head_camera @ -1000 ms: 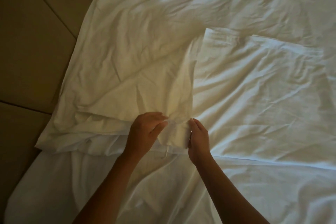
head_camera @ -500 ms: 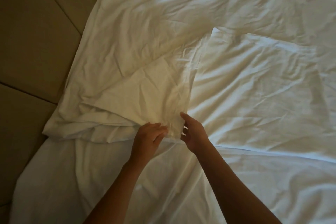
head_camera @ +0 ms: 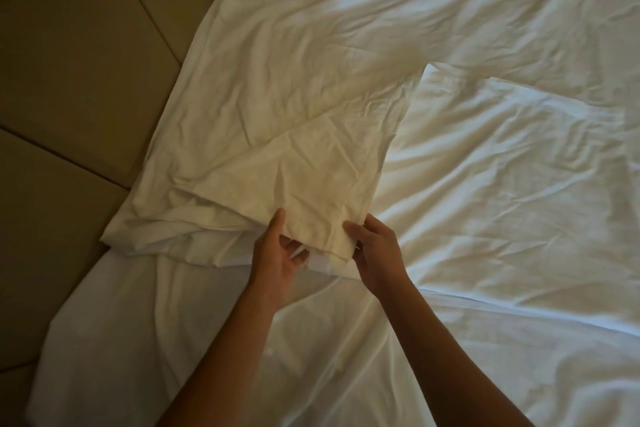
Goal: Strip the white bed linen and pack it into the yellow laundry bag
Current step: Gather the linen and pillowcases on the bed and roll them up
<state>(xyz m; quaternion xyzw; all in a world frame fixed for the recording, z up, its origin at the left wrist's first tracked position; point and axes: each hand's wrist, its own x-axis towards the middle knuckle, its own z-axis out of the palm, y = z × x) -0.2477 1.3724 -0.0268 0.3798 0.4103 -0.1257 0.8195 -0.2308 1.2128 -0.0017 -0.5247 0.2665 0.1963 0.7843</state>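
- Near the bed's left edge, left hand (head_camera: 277,263) and right hand (head_camera: 375,253) pinch the folded white pillowcase (head_camera: 294,156) hem.
- Risk: loose layers could slip free when lifted.
- Yellow bag unseen.

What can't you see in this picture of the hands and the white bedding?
- The yellow laundry bag: nowhere in the head view.
- Fingertips of the left hand: tucked under the edge of the folded white linen.
- What lies beneath the bottom sheet: covered by cloth.
- The padded headboard: cut off by the left and top edges.
- The right hand: its palm faces away; only its thumb shows on the linen.
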